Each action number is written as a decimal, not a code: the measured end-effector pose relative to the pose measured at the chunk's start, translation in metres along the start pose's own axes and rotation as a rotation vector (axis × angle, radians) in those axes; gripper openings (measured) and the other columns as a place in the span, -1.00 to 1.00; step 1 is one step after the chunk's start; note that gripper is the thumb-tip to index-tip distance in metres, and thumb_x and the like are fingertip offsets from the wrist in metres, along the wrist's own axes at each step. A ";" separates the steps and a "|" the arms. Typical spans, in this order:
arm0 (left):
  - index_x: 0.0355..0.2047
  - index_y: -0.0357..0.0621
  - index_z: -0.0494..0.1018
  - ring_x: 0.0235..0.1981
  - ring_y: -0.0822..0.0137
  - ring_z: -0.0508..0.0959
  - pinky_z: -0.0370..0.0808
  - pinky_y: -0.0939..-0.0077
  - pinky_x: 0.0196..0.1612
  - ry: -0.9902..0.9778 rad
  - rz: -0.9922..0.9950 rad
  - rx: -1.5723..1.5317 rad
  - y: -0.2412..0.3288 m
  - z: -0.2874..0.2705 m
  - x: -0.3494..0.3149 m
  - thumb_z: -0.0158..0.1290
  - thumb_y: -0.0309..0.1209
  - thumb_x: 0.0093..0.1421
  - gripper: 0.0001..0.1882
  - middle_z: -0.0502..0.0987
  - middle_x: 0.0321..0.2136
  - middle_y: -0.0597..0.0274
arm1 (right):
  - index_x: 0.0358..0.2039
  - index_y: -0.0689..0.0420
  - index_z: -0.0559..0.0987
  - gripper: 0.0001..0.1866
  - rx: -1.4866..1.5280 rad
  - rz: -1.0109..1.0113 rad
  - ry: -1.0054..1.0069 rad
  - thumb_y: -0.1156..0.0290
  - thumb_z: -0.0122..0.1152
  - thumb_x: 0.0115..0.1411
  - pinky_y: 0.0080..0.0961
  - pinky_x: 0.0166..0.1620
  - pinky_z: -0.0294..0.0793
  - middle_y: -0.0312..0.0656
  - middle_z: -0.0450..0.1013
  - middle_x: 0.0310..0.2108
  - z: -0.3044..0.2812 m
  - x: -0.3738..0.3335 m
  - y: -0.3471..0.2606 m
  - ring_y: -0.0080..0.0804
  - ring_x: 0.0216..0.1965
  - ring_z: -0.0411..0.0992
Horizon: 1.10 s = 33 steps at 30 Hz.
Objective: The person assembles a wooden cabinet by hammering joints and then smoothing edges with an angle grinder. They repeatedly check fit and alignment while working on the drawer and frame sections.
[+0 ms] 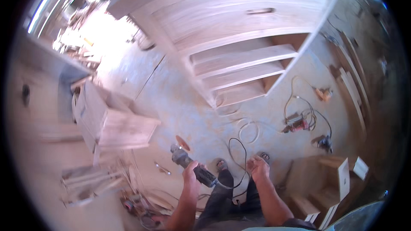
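My left hand (193, 174) grips the dark body of an angle grinder (199, 172). A reddish-brown disc (183, 143) shows at the grinder's head end, and a black cord (239, 184) trails from its rear towards my legs. My right hand (258, 169) is held out in front of my right leg, apart from the grinder. Its fingers are curled together; whether anything small lies in them is hidden. Ahead stands a large pale wooden cabinet (239, 15) with a closed drawer front and open drawer slots below.
Wooden drawer boxes lie at the left (128, 128) and lower right (323, 188). Corded power tools (297, 123) and loose cables (249, 131) spread over the floor at right. Long boards (353, 90) lie along the right side. Wood pieces (92, 184) and another tool (128, 205) sit at lower left.
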<state>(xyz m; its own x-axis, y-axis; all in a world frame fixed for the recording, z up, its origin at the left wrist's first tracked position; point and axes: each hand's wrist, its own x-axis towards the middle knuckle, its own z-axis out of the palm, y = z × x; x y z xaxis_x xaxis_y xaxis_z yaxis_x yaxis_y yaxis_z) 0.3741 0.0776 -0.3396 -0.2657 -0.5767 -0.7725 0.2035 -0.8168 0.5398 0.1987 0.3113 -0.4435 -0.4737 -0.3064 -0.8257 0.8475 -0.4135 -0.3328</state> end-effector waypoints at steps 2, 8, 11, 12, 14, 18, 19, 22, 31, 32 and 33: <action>-0.37 -0.22 0.39 -0.41 0.11 0.53 0.54 0.13 -0.24 -0.011 -0.014 -0.051 -0.009 -0.003 -0.003 0.14 -0.42 0.15 -0.83 0.46 -0.46 0.14 | 0.08 0.34 0.42 -0.60 -0.016 -0.001 0.024 0.62 0.02 0.21 -0.17 -0.11 0.59 -0.02 0.50 -0.21 0.005 0.006 -0.020 -0.05 -0.21 0.56; -0.34 -0.17 0.33 -0.39 0.07 0.50 0.53 0.06 -0.19 0.006 0.034 0.080 -0.024 0.032 -0.034 0.06 -0.31 0.18 -0.80 0.44 -0.44 0.11 | 0.18 0.41 0.36 -0.53 -0.007 -0.143 -0.214 0.59 0.08 0.24 -0.28 -0.03 0.58 0.01 0.52 -0.12 0.105 0.011 -0.125 -0.11 -0.14 0.57; -0.30 -0.18 0.32 -0.39 0.06 0.49 0.53 0.04 -0.20 0.041 0.067 0.117 -0.023 0.055 -0.047 0.04 -0.31 0.19 -0.78 0.43 -0.45 0.10 | 0.17 0.40 0.35 -0.54 0.039 -0.154 -0.367 0.61 0.03 0.25 -0.29 0.00 0.56 -0.02 0.51 -0.11 0.162 0.002 -0.169 -0.16 -0.11 0.56; -0.29 -0.18 0.31 -0.39 0.06 0.49 0.54 0.03 -0.21 0.061 0.069 0.113 -0.021 0.062 -0.049 0.04 -0.31 0.19 -0.78 0.43 -0.45 0.10 | 0.17 0.40 0.34 -0.55 0.049 -0.148 -0.417 0.62 0.00 0.25 -0.30 0.01 0.56 -0.03 0.51 -0.11 0.180 -0.003 -0.181 -0.17 -0.10 0.55; -0.26 -0.19 0.30 -0.39 0.06 0.50 0.54 0.02 -0.21 0.117 0.056 0.103 -0.022 0.075 -0.058 0.02 -0.31 0.19 -0.77 0.42 -0.43 0.09 | 0.19 0.40 0.32 -0.53 0.064 -0.130 -0.520 0.62 0.00 0.26 -0.28 0.07 0.53 -0.03 0.50 -0.08 0.204 -0.014 -0.202 -0.17 -0.05 0.53; -0.23 -0.20 0.28 -0.38 0.05 0.50 0.55 0.02 -0.20 0.188 0.116 0.058 -0.025 0.101 -0.075 0.02 -0.30 0.19 -0.73 0.42 -0.39 0.05 | 0.22 0.38 0.32 -0.51 0.092 -0.100 -0.668 0.63 0.02 0.27 -0.27 0.16 0.47 -0.04 0.49 -0.03 0.241 -0.034 -0.243 -0.16 0.02 0.50; -0.22 -0.20 0.27 -0.37 0.05 0.50 0.55 0.02 -0.20 0.179 0.132 0.067 -0.027 0.110 -0.079 0.03 -0.30 0.18 -0.72 0.41 -0.38 0.05 | 0.22 0.38 0.31 -0.51 0.102 -0.106 -0.718 0.63 0.02 0.27 -0.26 0.17 0.45 -0.04 0.49 -0.02 0.249 -0.031 -0.250 -0.17 0.03 0.49; -0.21 -0.20 0.27 -0.36 0.04 0.51 0.56 0.02 -0.19 0.160 0.171 0.093 -0.032 0.133 -0.089 0.06 -0.30 0.15 -0.69 0.41 -0.36 0.04 | 0.23 0.37 0.31 -0.51 0.128 -0.120 -0.839 0.63 0.02 0.28 -0.27 0.20 0.43 -0.05 0.48 0.00 0.275 -0.025 -0.264 -0.19 0.05 0.48; -0.35 -0.10 0.36 -0.42 0.04 0.51 0.57 0.02 -0.19 0.152 0.225 0.034 -0.038 0.145 -0.126 0.15 -0.31 0.04 -0.76 0.46 -0.45 0.08 | 0.20 0.34 0.36 -0.52 0.124 -0.147 -1.035 0.61 0.09 0.24 -0.45 0.02 0.45 -0.15 0.47 -0.02 0.366 -0.076 -0.295 -0.38 -0.05 0.47; -0.36 -0.09 0.35 -0.42 0.07 0.51 0.57 0.05 -0.19 0.166 0.256 0.036 -0.035 0.134 -0.128 0.17 -0.29 0.04 -0.74 0.45 -0.46 0.09 | 0.18 0.34 0.39 -0.53 0.124 -0.159 -1.043 0.61 0.10 0.24 -0.47 -0.02 0.44 -0.17 0.47 -0.04 0.376 -0.082 -0.293 -0.41 -0.08 0.46; -0.37 -0.08 0.34 -0.42 0.09 0.51 0.58 0.08 -0.19 0.182 0.287 0.035 -0.033 0.123 -0.130 0.18 -0.27 0.04 -0.73 0.44 -0.46 0.11 | 0.16 0.33 0.42 -0.55 0.121 -0.167 -1.051 0.61 0.10 0.23 -0.48 -0.05 0.43 -0.19 0.46 -0.07 0.384 -0.086 -0.290 -0.43 -0.12 0.45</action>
<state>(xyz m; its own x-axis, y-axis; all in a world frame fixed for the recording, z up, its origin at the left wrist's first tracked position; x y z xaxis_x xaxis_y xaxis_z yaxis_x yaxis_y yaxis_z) 0.2861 0.1777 -0.2157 -0.0297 -0.7736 -0.6330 0.2121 -0.6237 0.7523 -0.0985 0.1279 -0.1011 -0.5991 -0.7990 0.0517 0.7508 -0.5830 -0.3105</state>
